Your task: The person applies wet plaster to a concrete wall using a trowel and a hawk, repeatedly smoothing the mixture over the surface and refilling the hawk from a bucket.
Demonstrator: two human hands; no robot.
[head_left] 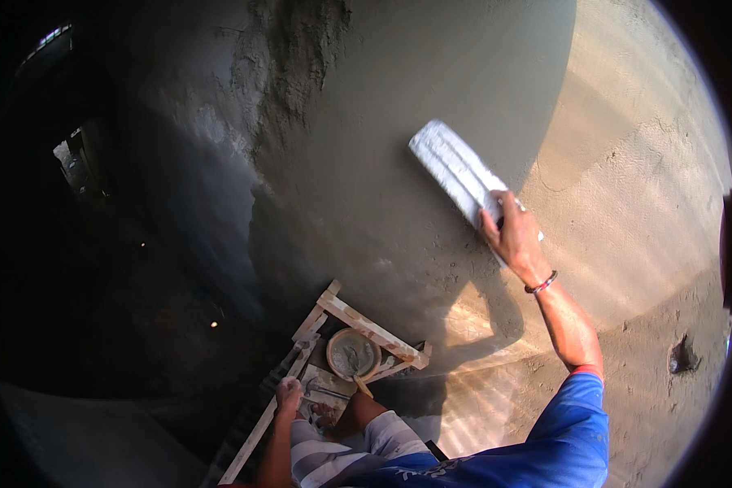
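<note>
My right hand [515, 236] is closed round the back of a long, pale plastering float [457, 169], its face against the wall. Under and around the float lies wet grey plaster [431, 65], smooth toward the top. Low down, my left hand [289, 394] is closed at the wooden rail [256, 443] of a stand, with its fingers partly hidden. Beside that hand a thin metal-looking tool [327, 391] rests on the platform; its kind is unclear. A round bucket [353, 355] with grey mix inside stands within the wooden frame [372, 327].
Sunlit, lighter plaster [626, 187] covers the wall's right side, with a small hole [683, 355] low down. Rough, dark patches [293, 57] mark the upper left. My feet and legs are over the platform by the bucket. The left side is deep in shadow.
</note>
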